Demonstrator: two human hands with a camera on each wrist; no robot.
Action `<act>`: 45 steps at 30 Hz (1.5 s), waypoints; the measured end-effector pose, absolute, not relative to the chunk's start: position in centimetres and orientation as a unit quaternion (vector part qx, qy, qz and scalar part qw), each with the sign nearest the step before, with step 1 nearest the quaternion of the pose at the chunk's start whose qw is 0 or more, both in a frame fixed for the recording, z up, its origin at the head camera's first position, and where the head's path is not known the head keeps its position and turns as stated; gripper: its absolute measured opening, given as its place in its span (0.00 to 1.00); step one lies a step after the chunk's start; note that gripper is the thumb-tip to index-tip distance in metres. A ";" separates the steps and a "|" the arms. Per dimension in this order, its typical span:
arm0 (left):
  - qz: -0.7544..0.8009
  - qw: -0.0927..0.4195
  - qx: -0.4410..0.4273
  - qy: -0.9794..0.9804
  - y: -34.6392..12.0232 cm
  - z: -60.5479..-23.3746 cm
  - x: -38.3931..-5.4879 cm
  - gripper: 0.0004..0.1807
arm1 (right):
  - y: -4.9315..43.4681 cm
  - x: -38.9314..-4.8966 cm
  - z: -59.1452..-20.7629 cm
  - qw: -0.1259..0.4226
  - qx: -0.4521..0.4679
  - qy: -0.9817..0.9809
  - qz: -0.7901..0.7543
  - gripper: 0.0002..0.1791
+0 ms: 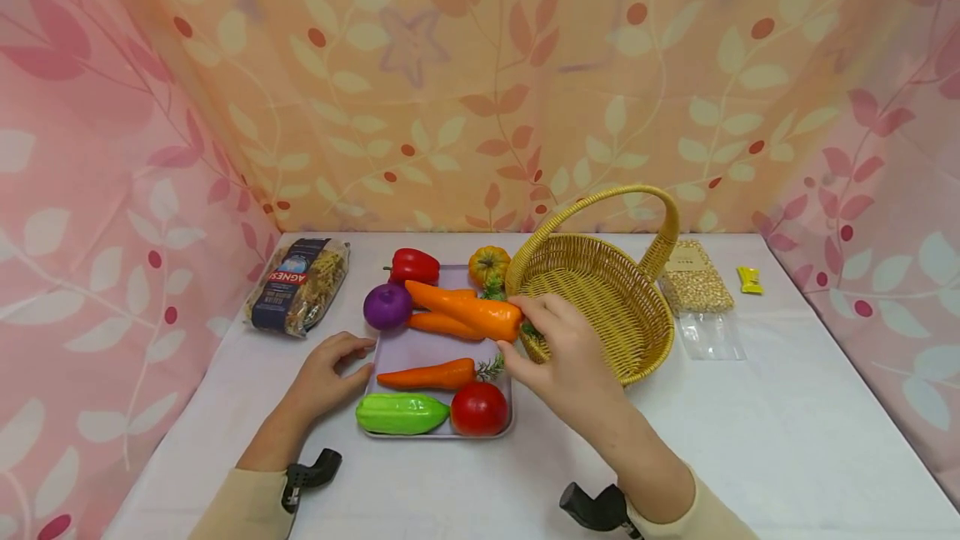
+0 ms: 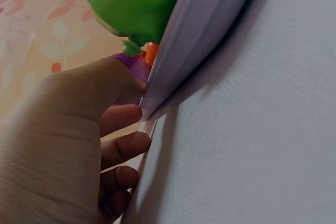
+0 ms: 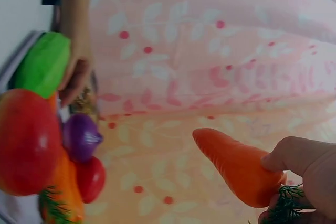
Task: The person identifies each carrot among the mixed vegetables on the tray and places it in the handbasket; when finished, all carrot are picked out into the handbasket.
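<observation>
My right hand (image 1: 566, 348) pinches a large orange carrot (image 3: 236, 166) by its thick end, thumb on one side, green leaves hanging by the fingers. The carrot is raised over the lilac tray (image 1: 427, 348), overlapping two other carrots there in the head view. My left hand (image 1: 326, 377) rests at the tray's left rim, its loosely bent fingertips right at the edge. On the tray are another carrot (image 1: 427, 375), a ridged green vegetable (image 1: 401, 413), a tomato (image 1: 480, 408), a purple onion (image 1: 387, 307), a red pepper (image 1: 415, 266) and a small orange pumpkin (image 1: 490, 265).
A wicker basket (image 1: 660, 348) with a tall handle stands just right of the tray. Beyond it lie a bag of pale kernels (image 1: 693, 277) and a small yellow packet (image 1: 749, 280). A pasta bag (image 1: 296, 286) lies at the back left. Patterned curtains surround the table.
</observation>
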State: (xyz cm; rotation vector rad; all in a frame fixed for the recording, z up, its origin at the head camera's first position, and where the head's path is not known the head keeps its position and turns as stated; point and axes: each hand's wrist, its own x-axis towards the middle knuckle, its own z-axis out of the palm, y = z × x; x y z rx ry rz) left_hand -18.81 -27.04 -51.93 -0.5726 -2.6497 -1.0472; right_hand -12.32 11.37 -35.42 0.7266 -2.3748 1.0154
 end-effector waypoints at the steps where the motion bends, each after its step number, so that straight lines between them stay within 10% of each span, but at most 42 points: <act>1: -0.359 0.116 -0.195 -0.905 -27.1 -52.0 -18.8 0.20 | 11.7 -12.1 -35.0 0.235 0.262 -0.858 0.374 0.24; 35: -0.364 0.109 -0.181 -0.907 -26.7 -51.6 -18.6 0.19 | 25.8 -7.5 -29.4 0.405 -0.053 -0.845 0.346 0.22; 45: -0.360 0.106 -0.182 -0.909 -26.8 -51.7 -18.6 0.19 | 28.7 -11.1 -30.6 0.155 -0.137 -0.946 0.249 0.36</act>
